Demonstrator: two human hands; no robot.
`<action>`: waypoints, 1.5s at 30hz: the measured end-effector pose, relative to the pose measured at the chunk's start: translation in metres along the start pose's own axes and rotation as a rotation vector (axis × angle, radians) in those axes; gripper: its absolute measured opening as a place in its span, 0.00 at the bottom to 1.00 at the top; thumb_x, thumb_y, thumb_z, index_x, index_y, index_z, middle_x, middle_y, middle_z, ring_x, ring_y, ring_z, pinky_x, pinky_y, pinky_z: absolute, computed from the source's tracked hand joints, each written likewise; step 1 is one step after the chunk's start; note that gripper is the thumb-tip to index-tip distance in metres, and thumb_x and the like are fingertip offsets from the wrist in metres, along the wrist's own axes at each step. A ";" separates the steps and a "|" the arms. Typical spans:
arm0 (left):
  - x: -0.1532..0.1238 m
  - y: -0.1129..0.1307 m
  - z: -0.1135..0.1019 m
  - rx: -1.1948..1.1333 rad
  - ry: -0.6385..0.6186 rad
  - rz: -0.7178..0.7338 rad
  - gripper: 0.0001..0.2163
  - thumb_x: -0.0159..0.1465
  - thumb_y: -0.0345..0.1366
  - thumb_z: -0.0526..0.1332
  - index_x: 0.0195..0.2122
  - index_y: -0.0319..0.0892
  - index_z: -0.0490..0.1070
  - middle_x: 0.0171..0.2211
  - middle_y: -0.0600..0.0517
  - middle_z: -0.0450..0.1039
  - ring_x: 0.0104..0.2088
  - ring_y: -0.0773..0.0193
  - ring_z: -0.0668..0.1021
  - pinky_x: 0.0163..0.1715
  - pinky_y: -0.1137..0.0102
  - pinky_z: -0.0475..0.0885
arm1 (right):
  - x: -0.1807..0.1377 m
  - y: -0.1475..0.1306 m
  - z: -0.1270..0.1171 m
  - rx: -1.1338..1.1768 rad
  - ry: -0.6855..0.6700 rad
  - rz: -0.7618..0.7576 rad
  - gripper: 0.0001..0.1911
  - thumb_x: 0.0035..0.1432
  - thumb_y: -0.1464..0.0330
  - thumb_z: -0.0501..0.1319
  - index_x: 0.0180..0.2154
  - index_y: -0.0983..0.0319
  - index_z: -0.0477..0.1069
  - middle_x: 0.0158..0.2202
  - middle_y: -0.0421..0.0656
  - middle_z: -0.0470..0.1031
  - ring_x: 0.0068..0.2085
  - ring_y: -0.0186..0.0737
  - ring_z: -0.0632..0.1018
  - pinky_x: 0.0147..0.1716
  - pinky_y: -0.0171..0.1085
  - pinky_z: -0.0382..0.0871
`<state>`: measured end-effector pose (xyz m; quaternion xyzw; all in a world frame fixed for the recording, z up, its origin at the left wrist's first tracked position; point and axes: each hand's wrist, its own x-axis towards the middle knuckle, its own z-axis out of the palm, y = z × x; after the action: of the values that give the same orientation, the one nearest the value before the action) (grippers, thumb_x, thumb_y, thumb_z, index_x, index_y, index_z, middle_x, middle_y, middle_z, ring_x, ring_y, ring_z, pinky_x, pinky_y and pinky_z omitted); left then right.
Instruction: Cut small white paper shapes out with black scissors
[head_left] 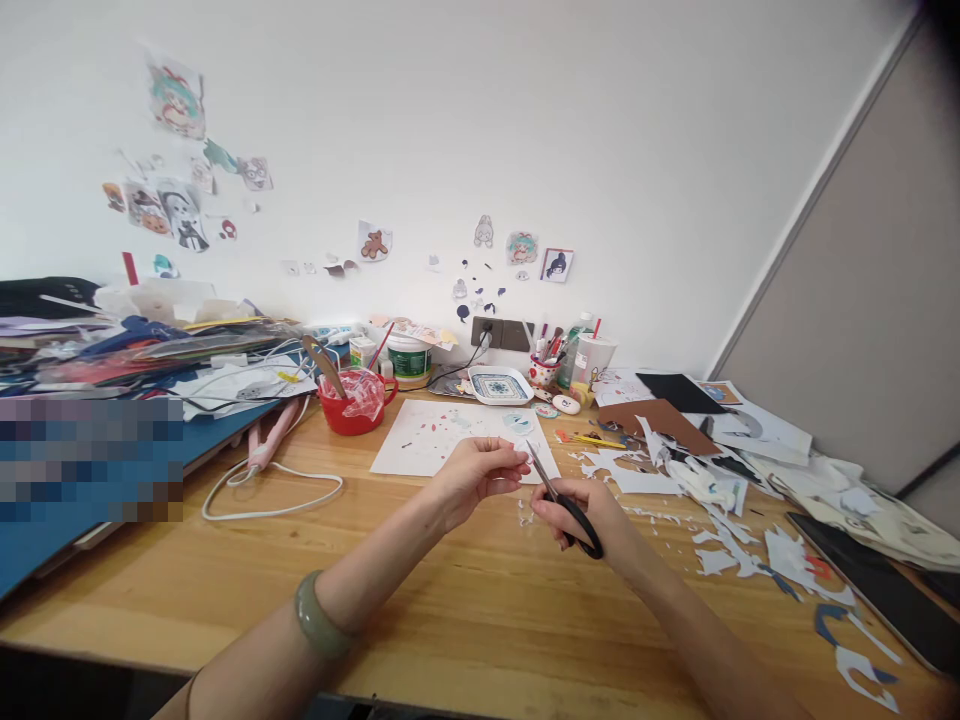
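Observation:
My right hand (581,510) is closed round the black handles of a pair of scissors (576,520). Their metal blades point up and to the left, toward the fingertips of the other hand. My left hand (480,478) pinches a small piece of white paper (525,450), which shows only in part by the blade tips. Whether the blades touch it I cannot tell. Both hands hover over the wooden table, just in front of a white sheet (409,440) bearing small coloured cut pieces.
White paper scraps (724,545) litter the right side. Left stand a red bowl (352,415) and a pink glue gun (271,435) with its looped cord. Behind the sheet sit a patterned square dish (501,384), a pen cup (544,372) and a plastic cup (592,365) by the wall.

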<state>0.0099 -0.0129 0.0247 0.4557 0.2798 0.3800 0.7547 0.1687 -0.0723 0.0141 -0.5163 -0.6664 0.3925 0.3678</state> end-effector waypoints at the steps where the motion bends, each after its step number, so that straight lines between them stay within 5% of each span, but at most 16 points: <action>1: 0.000 0.000 0.000 -0.002 0.000 0.002 0.07 0.45 0.32 0.65 0.23 0.35 0.68 0.23 0.50 0.71 0.24 0.73 0.72 0.27 0.79 0.67 | 0.000 0.000 0.000 -0.001 -0.001 -0.002 0.13 0.49 0.60 0.56 0.26 0.64 0.65 0.16 0.34 0.60 0.16 0.27 0.65 0.16 0.28 0.60; 45: 0.001 -0.003 -0.001 -0.003 -0.007 -0.004 0.06 0.46 0.31 0.65 0.23 0.34 0.69 0.25 0.49 0.72 0.24 0.73 0.73 0.27 0.80 0.68 | 0.001 0.003 0.000 0.000 -0.003 0.001 0.13 0.49 0.60 0.56 0.26 0.64 0.65 0.17 0.34 0.61 0.17 0.27 0.65 0.17 0.28 0.60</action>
<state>0.0107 -0.0119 0.0218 0.4553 0.2774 0.3775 0.7572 0.1695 -0.0708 0.0110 -0.5164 -0.6665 0.3933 0.3666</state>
